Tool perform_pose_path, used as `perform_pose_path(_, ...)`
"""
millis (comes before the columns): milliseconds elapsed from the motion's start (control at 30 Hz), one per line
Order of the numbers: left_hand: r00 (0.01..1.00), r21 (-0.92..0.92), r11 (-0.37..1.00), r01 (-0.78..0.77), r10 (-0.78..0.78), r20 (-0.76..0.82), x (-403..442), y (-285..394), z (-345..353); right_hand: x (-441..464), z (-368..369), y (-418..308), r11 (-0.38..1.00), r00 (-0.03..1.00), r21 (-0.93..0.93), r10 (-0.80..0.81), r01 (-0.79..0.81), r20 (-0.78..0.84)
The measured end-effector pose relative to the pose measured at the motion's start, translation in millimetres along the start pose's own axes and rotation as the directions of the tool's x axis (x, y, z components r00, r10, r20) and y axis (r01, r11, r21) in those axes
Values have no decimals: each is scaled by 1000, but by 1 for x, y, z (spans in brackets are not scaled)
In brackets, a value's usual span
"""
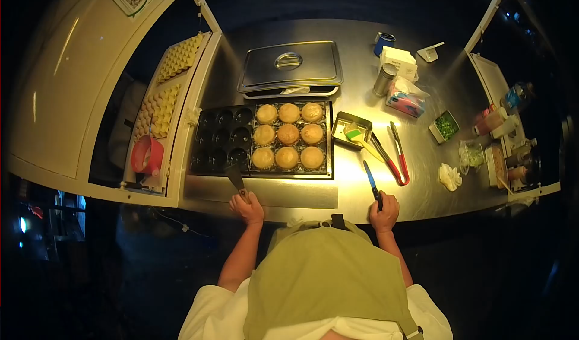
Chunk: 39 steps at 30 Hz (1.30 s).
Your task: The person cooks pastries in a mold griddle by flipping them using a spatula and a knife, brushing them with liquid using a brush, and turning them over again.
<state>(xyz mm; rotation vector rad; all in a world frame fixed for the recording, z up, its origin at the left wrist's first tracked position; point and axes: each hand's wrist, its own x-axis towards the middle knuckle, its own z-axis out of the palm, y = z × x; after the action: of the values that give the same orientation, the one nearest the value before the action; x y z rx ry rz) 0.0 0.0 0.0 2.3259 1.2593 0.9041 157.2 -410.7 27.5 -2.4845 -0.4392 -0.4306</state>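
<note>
My left hand (246,207) is closed round the handle of a scraper (234,176), whose dark flat blade points up at the front edge of a black griddle (261,174) with round moulds. On the right side of this griddle sit several round golden cakes (288,134) in rows; the moulds on its left side hold none. My right hand (384,212) grips the dark handle of a knife (371,180), its narrow blade angled up and to the left above the steel counter. Both tools are apart from the cakes.
Behind the griddle lies a lidded steel tray (289,68). Beside it stand a square oil pan (344,120) with a brush (369,148) and red-handled tongs (398,165). Chopped greens (446,124), tissues (406,96) and bottles (491,121) are rightward; egg trays (160,109) and a pink bucket (146,156) leftward.
</note>
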Motion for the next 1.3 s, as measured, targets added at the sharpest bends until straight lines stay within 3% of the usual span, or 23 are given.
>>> perform_pose_path(167,999,-16,1000,4,-5,-40,-6,1,4,1,-5,-2,999,1000,-44,-19,19,20)
perform_pose_path(200,983,40,995,-95,100,-155,-6,-13,17,3,-2,-2,998,999,-60,-29,31,29)
perform_pose_path(233,989,42,997,-71,76,-129,-2,-12,13,0,3,3,998,998,-60,-27,30,55)
perform_pose_path(333,997,1,1000,-25,25,-68,2,-4,12,3,6,15,998,997,40,-59,57,54)
perform_pose_path(400,983,30,993,-114,117,-144,0,-17,17,-5,17,26,995,999,104,-10,4,52)
perform_pose_path(433,995,59,997,-49,53,-79,-3,-18,16,-8,12,23,991,998,129,13,-21,66)
perform_pose_path(500,995,28,1000,-4,7,-99,-5,-13,7,-12,4,11,975,991,205,60,-84,121)
perform_pose_path(700,997,-79,997,-23,17,-74,1,-11,1,-5,10,-23,921,953,372,-5,-114,304)
perform_pose_path(767,1000,-293,956,10,-14,-12,1,-7,0,5,20,-47,839,937,490,65,-238,343)
perform_pose_path(800,960,-320,920,228,-158,230,3,-6,-10,9,29,-45,807,907,499,105,-318,408)
perform_pose_path(833,908,-328,891,313,-179,379,16,17,-41,17,34,-50,829,896,458,110,-321,429)
perform_pose_path(900,867,-360,899,248,-40,496,28,29,-57,43,27,-96,816,930,533,14,-223,368)
perform_pose_path(933,824,-312,927,208,6,566,32,32,-61,55,30,-97,875,891,428,7,-225,453)
perform_pose_path(967,779,-317,924,214,35,626,37,38,-66,68,27,-117,887,915,439,-52,-142,401)
perform_pose_path(1000,684,-207,935,287,-49,728,42,43,-68,79,37,-123,918,939,397,-153,19,308)
perform_pose_path(1033,641,-206,927,314,-47,766,43,45,-68,84,48,-128,921,952,390,-130,13,275)
perform_pose_path(1100,686,-226,939,259,-14,727,36,41,-62,109,28,-172,921,948,378,-196,90,252)
perform_pose_path(1267,731,-175,974,145,14,682,25,55,-56,116,47,-195,970,918,186,-215,159,335)
perform_pose_path(1300,732,-153,979,137,4,681,23,59,-53,117,44,-201,977,883,139,-208,164,422)
